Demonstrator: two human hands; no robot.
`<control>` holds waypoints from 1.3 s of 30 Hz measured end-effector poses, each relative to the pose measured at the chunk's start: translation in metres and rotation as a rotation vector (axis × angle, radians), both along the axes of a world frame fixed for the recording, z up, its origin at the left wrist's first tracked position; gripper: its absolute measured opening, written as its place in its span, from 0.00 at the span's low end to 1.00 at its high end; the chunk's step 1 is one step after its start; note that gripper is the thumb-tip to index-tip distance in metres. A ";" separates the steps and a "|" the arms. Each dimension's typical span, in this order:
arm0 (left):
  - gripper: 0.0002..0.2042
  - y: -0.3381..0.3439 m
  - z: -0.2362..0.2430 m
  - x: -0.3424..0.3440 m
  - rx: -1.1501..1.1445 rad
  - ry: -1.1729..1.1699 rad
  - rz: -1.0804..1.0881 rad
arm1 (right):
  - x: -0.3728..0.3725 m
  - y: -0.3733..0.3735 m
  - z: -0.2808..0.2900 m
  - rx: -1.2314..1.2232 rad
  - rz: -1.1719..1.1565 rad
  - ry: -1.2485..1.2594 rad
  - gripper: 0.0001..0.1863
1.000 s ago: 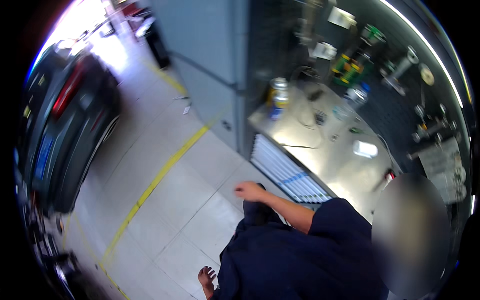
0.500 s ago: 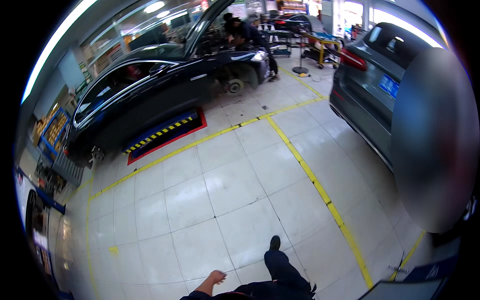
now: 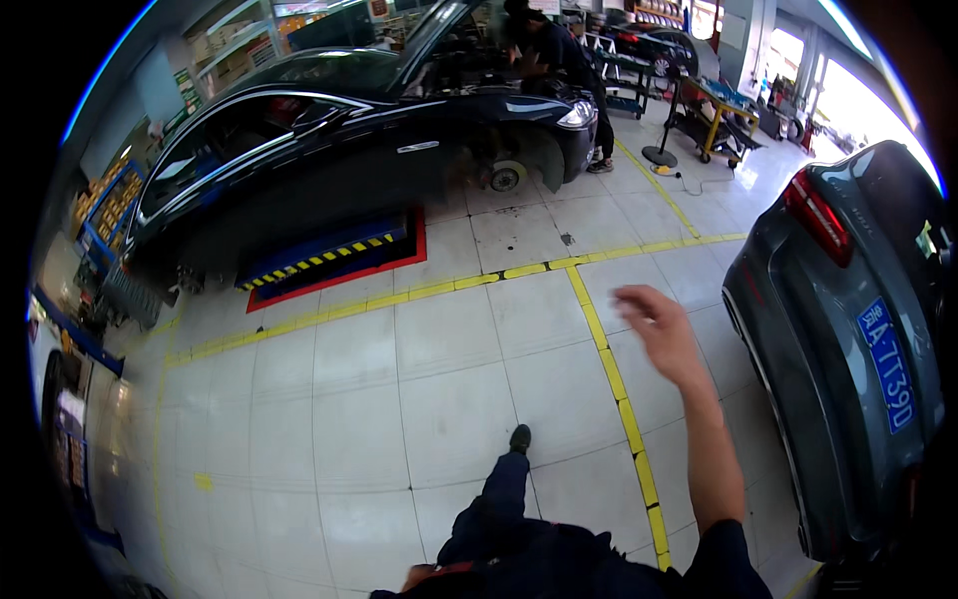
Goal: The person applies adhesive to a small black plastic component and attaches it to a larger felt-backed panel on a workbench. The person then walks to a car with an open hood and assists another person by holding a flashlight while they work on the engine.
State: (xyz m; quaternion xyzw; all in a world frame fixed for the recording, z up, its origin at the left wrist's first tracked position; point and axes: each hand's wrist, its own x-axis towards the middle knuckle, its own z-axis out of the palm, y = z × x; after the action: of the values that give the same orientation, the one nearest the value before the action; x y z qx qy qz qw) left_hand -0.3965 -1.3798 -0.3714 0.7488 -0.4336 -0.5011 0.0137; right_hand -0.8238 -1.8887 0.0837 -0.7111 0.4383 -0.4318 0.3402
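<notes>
My right hand is raised in front of me, on a bare forearm with a dark sleeve. It holds nothing, and its fingers are loosely bent with the thumb apart. Behind it lies tiled floor with a yellow line. Of my left hand only a small patch of skin shows by my dark clothing at the lower edge, its fingers hidden. One of my legs is stretched forward in a dark shoe. To the right stands the grey car, not touched by my right hand.
A black car with a raised hood and a bare front hub stands over a blue lift with a red border. A person in dark clothes leans at its engine bay. A yellow cart and a round-based stand are farther back.
My right hand has come up into view. My left hand has dropped back to the lower edge. The view has shifted, with more of the grey car's rear showing.
</notes>
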 end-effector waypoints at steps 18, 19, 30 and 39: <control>0.12 -0.861 0.085 0.044 -0.258 0.014 0.541 | -0.046 -0.433 0.137 -0.858 0.389 -0.053 0.09; 0.12 -0.883 0.074 0.029 -0.289 0.040 0.558 | -0.069 -0.470 0.143 -0.820 0.440 0.010 0.07; 0.14 -1.019 -0.025 -0.201 0.106 0.141 -0.145 | -0.174 -0.852 0.081 -0.398 0.374 0.212 0.14; 0.16 -1.498 0.015 -0.293 -0.347 -0.189 0.098 | -0.318 -1.056 -0.061 0.272 -0.377 0.502 0.07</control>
State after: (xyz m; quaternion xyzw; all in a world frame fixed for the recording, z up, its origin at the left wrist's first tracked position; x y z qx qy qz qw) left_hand -0.6898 -2.8777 -0.3565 0.7992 -0.4757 -0.3449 0.1262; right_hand -1.1419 -2.9446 0.0227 -0.6497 0.6857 -0.2364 0.2275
